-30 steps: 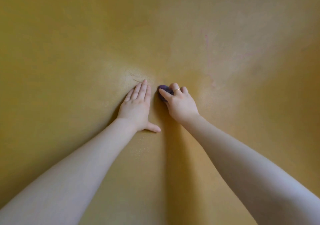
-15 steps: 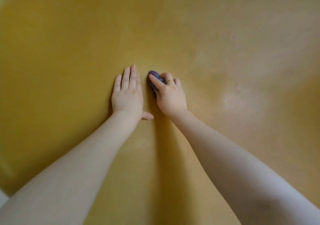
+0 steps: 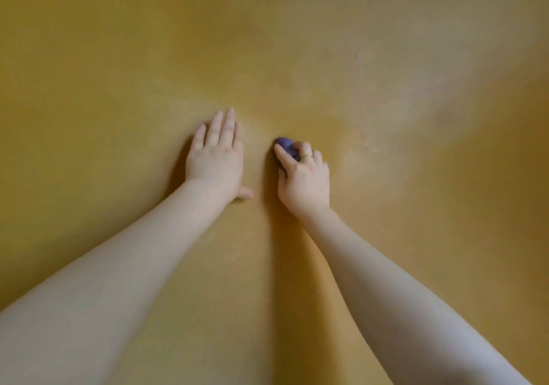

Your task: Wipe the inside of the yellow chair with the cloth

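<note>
The yellow chair's inner surface [image 3: 386, 58] fills the whole view. My left hand [image 3: 215, 156] lies flat on it, fingers straight and together, thumb out to the right. To its right, my right hand [image 3: 303, 176] grips a small bunched purple cloth [image 3: 284, 143] and presses it against the yellow surface. Only the top of the cloth shows past my fingers. A ring sits on one finger of the right hand. A gap of bare yellow separates the two hands.
Paler, dusty-looking patches [image 3: 386, 117] spread over the yellow surface to the right of my right hand and up toward the top right. Both forearms reach in from the bottom corners.
My right hand with the cloth has slid to the right, away from the left hand, opening a gap between them. The left hand stays flat on the surface.
</note>
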A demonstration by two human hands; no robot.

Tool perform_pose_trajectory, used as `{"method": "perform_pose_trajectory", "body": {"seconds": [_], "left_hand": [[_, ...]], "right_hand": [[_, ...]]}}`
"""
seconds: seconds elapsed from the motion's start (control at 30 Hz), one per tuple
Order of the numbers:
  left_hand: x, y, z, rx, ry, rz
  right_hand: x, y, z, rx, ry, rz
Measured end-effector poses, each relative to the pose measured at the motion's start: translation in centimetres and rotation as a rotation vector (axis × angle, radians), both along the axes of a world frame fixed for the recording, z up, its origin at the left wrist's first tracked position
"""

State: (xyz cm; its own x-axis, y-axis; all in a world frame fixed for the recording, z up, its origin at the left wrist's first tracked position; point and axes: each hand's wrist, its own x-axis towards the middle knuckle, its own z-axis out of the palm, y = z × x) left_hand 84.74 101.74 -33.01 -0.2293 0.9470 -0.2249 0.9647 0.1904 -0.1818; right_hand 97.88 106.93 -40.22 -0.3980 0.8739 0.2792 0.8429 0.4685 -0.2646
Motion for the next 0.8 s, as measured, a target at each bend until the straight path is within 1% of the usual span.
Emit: {"method": "perform_pose_trajectory", "body": {"seconds": [0.1, 0.17, 0.23, 0.33, 0.4, 0.47, 0.57, 0.7, 0.8], "left_hand": [[2.7, 1.4, -1.2, -0.031, -0.109, -0.109], [4.4, 2.4, -2.2, -0.027, -0.138, -0.160], [5.6, 3.0, -3.0, -0.020, -0.145, -0.205], [6.9, 3.7, -4.2, -0.061, -0.150, -0.246], [7.0, 3.9, -4.5, -0.063, -0.169, -0.238], [6.9, 3.8, -4.6, -0.055, -0.192, -0.227], [7.2, 3.9, -4.6, -0.051, -0.206, -0.214], [7.5, 3.8, -4.5, -0.039, -0.206, -0.212], [7.5, 3.8, -4.4, -0.033, -0.219, -0.209]], "right_hand": [[2.6, -0.6, -0.1, 0.053, -0.070, 0.155], [4.8, 0.7, 0.5, 0.068, -0.129, 0.165], [7.8, 3.1, 1.3, 0.076, -0.151, 0.057], [15.1, 7.6, 2.5, 0.154, -0.177, -0.201], [17.7, 9.0, 2.9, 0.204, -0.166, -0.286], [16.8, 8.9, 2.3, 0.151, -0.108, -0.317], [13.0, 7.2, 0.9, 0.091, 0.053, -0.367], [8.9, 3.4, -0.3, 0.089, 0.120, -0.206], [7.2, 1.5, -0.1, 0.039, 0.048, -0.019]]}}
